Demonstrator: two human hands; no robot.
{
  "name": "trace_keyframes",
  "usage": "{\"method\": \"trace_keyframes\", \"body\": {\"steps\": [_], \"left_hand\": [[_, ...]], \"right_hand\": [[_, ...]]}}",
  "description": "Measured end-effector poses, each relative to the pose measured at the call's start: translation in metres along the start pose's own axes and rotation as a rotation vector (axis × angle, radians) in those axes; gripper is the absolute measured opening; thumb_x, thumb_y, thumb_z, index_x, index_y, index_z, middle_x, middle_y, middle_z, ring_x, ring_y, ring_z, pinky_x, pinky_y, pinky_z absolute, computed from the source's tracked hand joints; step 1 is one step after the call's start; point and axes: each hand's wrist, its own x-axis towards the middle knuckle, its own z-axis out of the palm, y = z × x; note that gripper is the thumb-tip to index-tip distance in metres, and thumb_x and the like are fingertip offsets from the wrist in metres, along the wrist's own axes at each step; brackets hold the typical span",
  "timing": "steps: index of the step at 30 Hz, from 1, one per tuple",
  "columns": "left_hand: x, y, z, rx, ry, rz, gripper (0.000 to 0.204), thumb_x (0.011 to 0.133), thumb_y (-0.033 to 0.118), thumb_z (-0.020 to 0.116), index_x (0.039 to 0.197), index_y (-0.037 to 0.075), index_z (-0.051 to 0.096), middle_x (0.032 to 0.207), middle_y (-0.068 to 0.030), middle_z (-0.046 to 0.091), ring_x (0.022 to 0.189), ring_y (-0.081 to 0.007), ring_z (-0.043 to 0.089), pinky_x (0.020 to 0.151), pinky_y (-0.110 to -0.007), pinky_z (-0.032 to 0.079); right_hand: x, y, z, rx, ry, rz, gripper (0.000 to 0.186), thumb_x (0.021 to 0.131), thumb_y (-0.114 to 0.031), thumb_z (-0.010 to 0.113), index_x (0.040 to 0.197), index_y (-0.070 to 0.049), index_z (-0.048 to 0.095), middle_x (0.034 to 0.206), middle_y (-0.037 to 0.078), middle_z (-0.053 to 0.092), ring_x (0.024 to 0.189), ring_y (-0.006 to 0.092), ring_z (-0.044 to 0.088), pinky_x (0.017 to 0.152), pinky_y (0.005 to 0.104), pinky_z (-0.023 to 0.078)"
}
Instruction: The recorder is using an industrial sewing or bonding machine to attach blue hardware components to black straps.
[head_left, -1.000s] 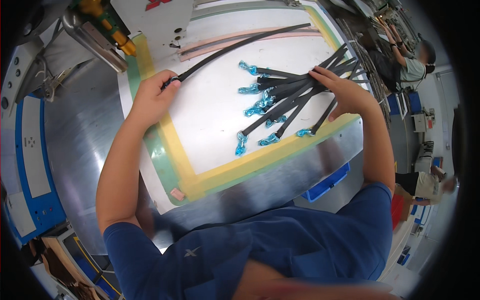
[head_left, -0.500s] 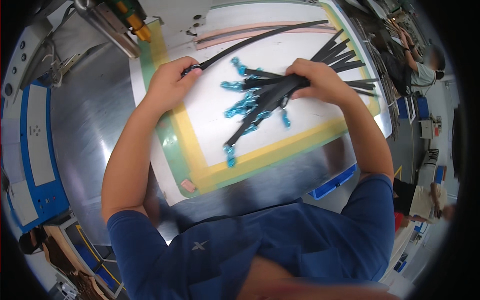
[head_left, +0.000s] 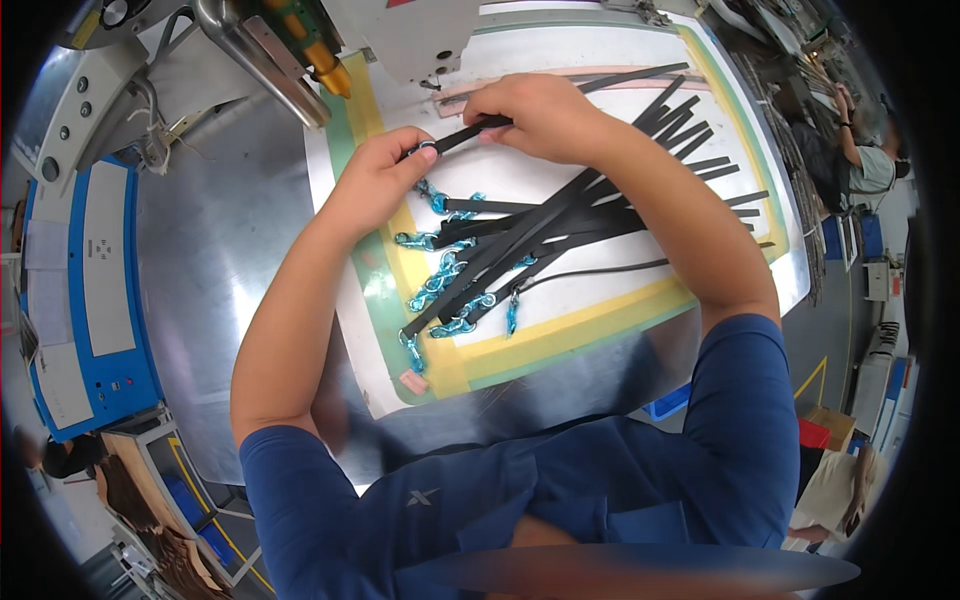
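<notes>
One black strap (head_left: 465,137) was held up on the far side of the strap pile (head_left: 545,222); it alone was in hand, while the others lay loose and crossed; whether those were finished or waiting could not be told. The left hand (head_left: 380,180), beyond the pile's near-left corner, had thumb and fingers closed on the strap's left end; the right hand (head_left: 550,115), directly beyond the pile, pinched it farther along, fingers curled over it. Blue-wrapped metal clasps (head_left: 430,290) fringed the pile's left side; the white board (head_left: 500,178) lay beneath it; a white machine head (head_left: 420,40) stood beyond it.
</notes>
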Motion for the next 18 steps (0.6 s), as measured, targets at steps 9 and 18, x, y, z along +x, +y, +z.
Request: {"method": "trace_keyframes", "body": {"steps": [9,18], "left_hand": [[0.037,-0.005,0.022,0.879,0.346,0.439,0.072,0.096,0.059,0.061,0.145,0.007,0.060,0.145,-0.0200,0.059,0.136,-0.0379,0.052,0.116,-0.050,0.037],[0.033,0.007,0.009,1.053,0.468,0.267,0.044,0.094,0.041,0.069,0.114,0.001,0.074,0.115,-0.0169,0.073,0.106,-0.0349,0.069,0.093,-0.045,0.053]], "right_hand": [[0.012,0.019,-0.003,-0.006,-0.110,0.044,0.017,0.088,-0.010,0.073,0.105,-0.009,0.071,0.104,0.009,0.074,0.095,0.0338,0.069,0.082,0.0451,0.053],[0.029,0.045,0.018,0.016,0.008,0.094,0.018,0.090,-0.014,0.071,0.107,-0.010,0.074,0.108,0.007,0.070,0.103,0.0324,0.068,0.086,0.0456,0.054]]}}
